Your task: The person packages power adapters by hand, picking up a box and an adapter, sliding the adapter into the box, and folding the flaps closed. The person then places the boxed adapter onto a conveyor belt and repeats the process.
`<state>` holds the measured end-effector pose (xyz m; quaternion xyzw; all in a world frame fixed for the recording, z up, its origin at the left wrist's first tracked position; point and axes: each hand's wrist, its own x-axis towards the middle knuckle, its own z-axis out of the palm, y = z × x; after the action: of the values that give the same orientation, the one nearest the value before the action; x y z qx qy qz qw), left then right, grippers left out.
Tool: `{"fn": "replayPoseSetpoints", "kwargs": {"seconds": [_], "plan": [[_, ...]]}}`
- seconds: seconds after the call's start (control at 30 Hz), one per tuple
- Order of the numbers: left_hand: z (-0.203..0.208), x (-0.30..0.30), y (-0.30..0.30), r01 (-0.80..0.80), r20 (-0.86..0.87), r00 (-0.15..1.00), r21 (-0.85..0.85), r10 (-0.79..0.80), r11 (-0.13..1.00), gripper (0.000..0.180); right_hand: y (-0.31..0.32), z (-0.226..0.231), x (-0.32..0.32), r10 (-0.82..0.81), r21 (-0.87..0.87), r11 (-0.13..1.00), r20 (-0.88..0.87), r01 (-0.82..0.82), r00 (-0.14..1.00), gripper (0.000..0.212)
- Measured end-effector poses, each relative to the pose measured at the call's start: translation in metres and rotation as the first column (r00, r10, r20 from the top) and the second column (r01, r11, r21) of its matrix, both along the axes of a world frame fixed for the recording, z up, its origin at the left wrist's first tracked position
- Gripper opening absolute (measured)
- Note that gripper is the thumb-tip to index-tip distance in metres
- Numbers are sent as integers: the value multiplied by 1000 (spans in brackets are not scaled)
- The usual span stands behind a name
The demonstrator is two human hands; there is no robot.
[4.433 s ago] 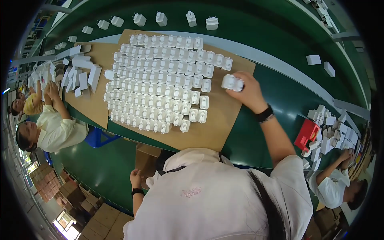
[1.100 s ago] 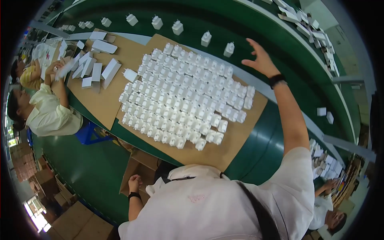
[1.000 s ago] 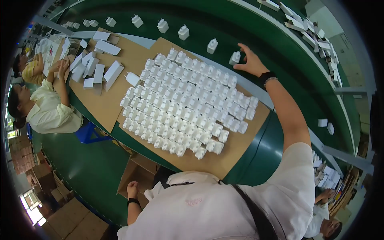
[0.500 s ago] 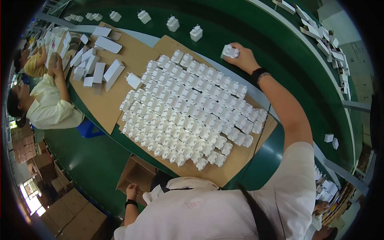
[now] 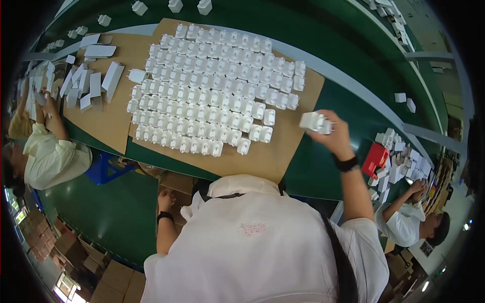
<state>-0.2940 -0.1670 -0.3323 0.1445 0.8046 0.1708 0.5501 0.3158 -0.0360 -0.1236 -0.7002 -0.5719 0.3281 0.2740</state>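
Head view: right hand [image 5: 329,130], mostly closed, is gripping a white plug [image 5: 312,121] over tabletop [image 5: 310,174] just beside cardboard [image 5: 257,162]; left hand [image 5: 165,200] is hanging half-curled, contents unclear; top edge is cropping far plugs [image 5: 204,7].

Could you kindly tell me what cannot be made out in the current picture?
Head view: parts of the right hand's fingers, hidden behind the held white adapter.
Head view: whether the left hand holds anything small; its curled fingers hide the palm.
Head view: the full inside of the brown carton, partly covered by that hand and its forearm.
Head view: the top of another adapter, cut off by the upper edge.
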Motion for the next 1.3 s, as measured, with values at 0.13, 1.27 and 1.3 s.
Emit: {"fn": "replayPoseSetpoints", "kwargs": {"seconds": [0.13, 1.27, 1.3], "plan": [[23, 18, 18, -41, 101, 995, 127, 28, 991, 6, -24, -63, -36, -137, 42, 989, -53, 139, 989, 43], [62, -57, 76, 71, -290, 956, 106, -37, 992, 21, 316, 60, -8, 556, 107, 776, 351, -622, 754, 72], [53, -56, 66, 60, -292, 956, 98, -29, 993, 20, 336, 40, -30, 526, 79, 802, 377, -593, 762, 69]]}}
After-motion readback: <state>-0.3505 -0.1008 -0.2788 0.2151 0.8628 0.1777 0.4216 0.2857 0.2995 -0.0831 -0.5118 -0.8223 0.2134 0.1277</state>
